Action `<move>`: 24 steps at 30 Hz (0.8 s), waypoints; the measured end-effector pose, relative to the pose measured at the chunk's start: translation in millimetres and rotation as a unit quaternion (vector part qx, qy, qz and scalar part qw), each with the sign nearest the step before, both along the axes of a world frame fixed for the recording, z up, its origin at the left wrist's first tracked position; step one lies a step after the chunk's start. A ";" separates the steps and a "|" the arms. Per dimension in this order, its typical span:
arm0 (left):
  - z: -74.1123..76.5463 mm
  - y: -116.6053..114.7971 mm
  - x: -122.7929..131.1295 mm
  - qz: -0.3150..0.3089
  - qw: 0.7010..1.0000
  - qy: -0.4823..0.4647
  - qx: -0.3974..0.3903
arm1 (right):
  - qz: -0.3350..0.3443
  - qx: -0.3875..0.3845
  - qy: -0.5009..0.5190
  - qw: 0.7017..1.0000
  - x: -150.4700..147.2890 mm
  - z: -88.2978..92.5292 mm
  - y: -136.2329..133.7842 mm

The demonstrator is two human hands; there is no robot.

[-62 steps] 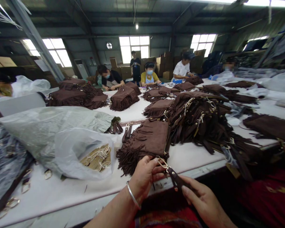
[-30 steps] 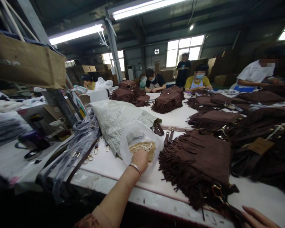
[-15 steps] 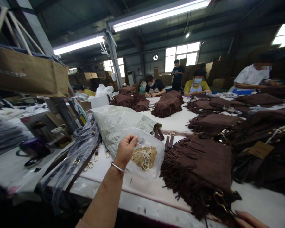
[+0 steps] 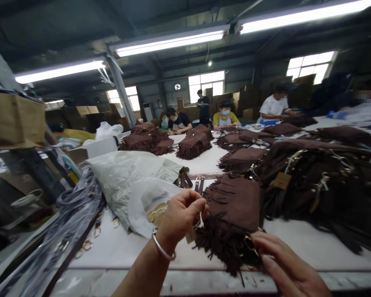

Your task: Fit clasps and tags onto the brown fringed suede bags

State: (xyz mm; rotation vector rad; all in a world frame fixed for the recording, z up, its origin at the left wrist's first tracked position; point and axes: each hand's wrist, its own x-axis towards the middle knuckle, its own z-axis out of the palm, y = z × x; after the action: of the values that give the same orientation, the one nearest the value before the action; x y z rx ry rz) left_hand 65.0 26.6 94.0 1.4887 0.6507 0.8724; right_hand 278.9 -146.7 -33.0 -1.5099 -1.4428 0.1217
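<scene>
My left hand (image 4: 182, 212), with a bracelet at its wrist, pinches a white string (image 4: 200, 220); a small tan tag (image 4: 191, 236) hangs below it. That hand is beside the fringe of a dark brown bag (image 4: 235, 200) lying on the white table. At the bag's near right corner, my right hand (image 4: 275, 255) has its fingers closed on gold-coloured hardware (image 4: 250, 243). Left of my left hand lies an open white plastic bag (image 4: 142, 200), with tan tags and strings (image 4: 157, 212) inside, partly hidden by the hand.
Brown fringed bags (image 4: 321, 177) are piled at the right, with more farther back. Plastic-wrapped straps (image 4: 77, 210) lie at the left beside a large pale sack (image 4: 132, 165). Several people work beyond the table (image 4: 205, 165). A brown paper bag (image 4: 15, 119) hangs upper left.
My left hand has moved right from the white plastic bag to the brown bag, with the string and tag. My right hand has come further into view at the hardware. The view has turned right.
</scene>
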 end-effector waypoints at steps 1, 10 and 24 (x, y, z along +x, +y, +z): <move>0.4 -11.2 11.4 -0.030 0.999 0.008 -0.014 | 0.028 -0.031 0.045 0.998 -10.0 15.9 3.8; -39.6 -48.7 58.2 -0.145 0.986 0.072 -0.029 | 0.129 -0.156 0.325 0.924 -38.5 50.6 9.8; -55.5 -61.5 59.8 -0.078 0.961 0.220 0.148 | 0.019 -0.136 0.189 0.972 -8.6 23.9 -11.2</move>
State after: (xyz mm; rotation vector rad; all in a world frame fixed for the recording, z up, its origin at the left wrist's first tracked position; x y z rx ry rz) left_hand 124.7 -35.0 38.5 2.0057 0.7335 0.5307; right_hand 270.3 -157.9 -9.2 -1.5740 -1.1789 0.6202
